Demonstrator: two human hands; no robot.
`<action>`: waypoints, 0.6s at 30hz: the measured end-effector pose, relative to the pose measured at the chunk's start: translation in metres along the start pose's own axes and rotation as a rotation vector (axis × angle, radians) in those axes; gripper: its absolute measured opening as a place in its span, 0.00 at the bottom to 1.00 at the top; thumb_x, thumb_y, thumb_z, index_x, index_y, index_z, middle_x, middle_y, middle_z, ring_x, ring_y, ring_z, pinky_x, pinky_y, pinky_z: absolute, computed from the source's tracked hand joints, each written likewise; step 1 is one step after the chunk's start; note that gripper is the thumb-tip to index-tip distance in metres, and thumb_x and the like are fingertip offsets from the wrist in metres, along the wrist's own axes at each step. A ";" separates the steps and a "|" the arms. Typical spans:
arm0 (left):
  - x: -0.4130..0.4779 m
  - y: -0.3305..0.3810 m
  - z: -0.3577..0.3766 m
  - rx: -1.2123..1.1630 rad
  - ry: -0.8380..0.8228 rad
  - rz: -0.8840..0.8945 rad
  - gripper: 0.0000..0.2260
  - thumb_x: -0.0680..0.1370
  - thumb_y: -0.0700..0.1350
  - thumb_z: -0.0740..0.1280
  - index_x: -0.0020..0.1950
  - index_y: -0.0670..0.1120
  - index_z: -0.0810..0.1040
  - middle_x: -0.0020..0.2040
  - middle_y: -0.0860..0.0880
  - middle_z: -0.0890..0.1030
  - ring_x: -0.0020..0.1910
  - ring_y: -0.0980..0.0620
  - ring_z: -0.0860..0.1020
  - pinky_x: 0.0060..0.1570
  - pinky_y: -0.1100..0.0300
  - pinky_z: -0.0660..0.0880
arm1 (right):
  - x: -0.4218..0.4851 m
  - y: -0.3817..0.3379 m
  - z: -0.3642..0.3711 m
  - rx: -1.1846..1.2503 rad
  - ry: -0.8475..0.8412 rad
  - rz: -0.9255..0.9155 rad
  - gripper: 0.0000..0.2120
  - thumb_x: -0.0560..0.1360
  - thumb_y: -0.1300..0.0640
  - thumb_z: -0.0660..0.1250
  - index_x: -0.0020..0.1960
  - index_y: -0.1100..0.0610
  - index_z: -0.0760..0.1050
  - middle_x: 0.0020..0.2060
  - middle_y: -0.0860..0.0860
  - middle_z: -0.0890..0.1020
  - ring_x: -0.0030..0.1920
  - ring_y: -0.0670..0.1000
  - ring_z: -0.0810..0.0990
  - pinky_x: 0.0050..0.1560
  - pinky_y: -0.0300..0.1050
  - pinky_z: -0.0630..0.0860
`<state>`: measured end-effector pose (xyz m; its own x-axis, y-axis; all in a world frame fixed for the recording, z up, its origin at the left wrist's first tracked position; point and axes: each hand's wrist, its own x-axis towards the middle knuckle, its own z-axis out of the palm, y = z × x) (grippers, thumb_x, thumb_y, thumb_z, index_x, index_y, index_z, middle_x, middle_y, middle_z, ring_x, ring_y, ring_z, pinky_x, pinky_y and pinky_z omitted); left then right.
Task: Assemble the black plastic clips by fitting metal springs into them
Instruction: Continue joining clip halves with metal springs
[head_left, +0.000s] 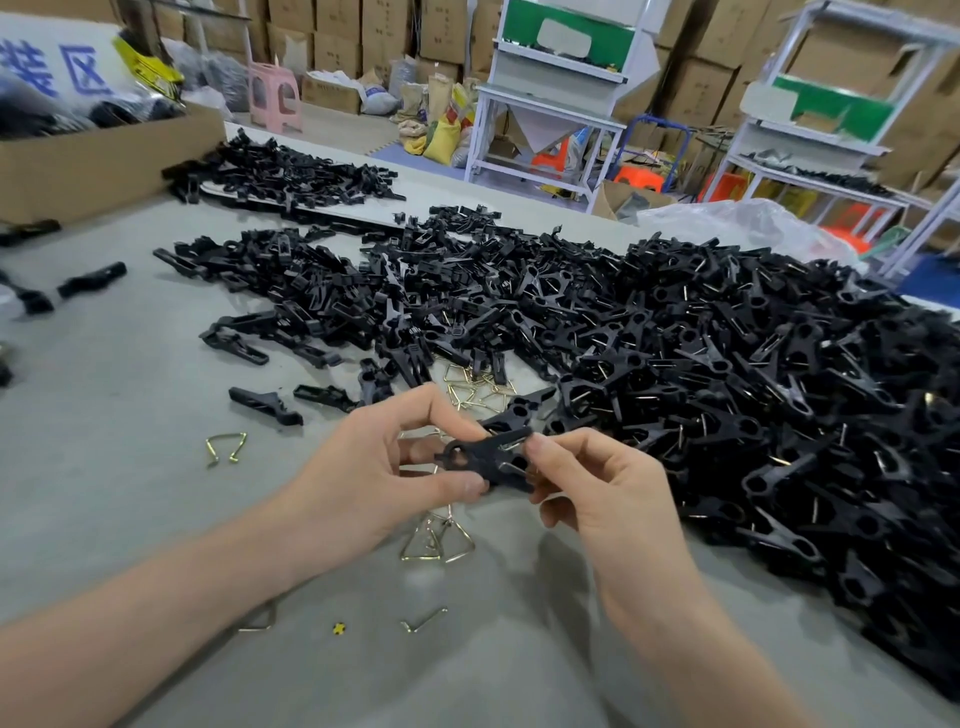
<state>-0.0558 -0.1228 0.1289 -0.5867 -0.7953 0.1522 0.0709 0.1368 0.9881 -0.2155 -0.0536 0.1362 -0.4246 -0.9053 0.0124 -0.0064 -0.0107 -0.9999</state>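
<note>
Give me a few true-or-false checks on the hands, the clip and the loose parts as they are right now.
1. The left hand and the right hand both pinch one black clip above the table. True.
2. The big pile of clips lies to the left of the hands. False: it lies to their right.
3. Loose springs lie on the table just below the hands. True.
4. The cardboard box sits at the near right of the table. False: it sits at the far left.
</note>
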 end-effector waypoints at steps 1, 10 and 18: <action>0.000 -0.001 0.000 -0.002 -0.004 0.010 0.12 0.68 0.30 0.73 0.41 0.46 0.77 0.46 0.51 0.85 0.43 0.48 0.81 0.43 0.53 0.77 | 0.000 0.000 0.000 -0.008 -0.001 -0.003 0.10 0.72 0.60 0.70 0.32 0.59 0.78 0.26 0.52 0.77 0.26 0.46 0.71 0.27 0.37 0.69; 0.001 -0.007 0.000 0.059 -0.002 0.071 0.14 0.68 0.33 0.74 0.40 0.51 0.77 0.46 0.59 0.84 0.46 0.60 0.81 0.45 0.65 0.77 | -0.002 0.001 0.002 0.092 0.007 -0.001 0.13 0.73 0.63 0.69 0.29 0.57 0.78 0.24 0.51 0.76 0.25 0.45 0.71 0.27 0.35 0.70; 0.001 -0.009 -0.002 -0.004 -0.024 0.068 0.11 0.66 0.39 0.76 0.41 0.50 0.78 0.47 0.50 0.85 0.47 0.48 0.83 0.47 0.57 0.80 | -0.004 0.005 0.003 0.046 -0.052 -0.022 0.10 0.71 0.59 0.71 0.31 0.56 0.78 0.26 0.51 0.77 0.27 0.46 0.71 0.29 0.35 0.70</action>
<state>-0.0557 -0.1262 0.1198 -0.5998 -0.7698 0.2184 0.1147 0.1874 0.9756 -0.2105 -0.0512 0.1316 -0.3772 -0.9255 0.0351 0.0276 -0.0491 -0.9984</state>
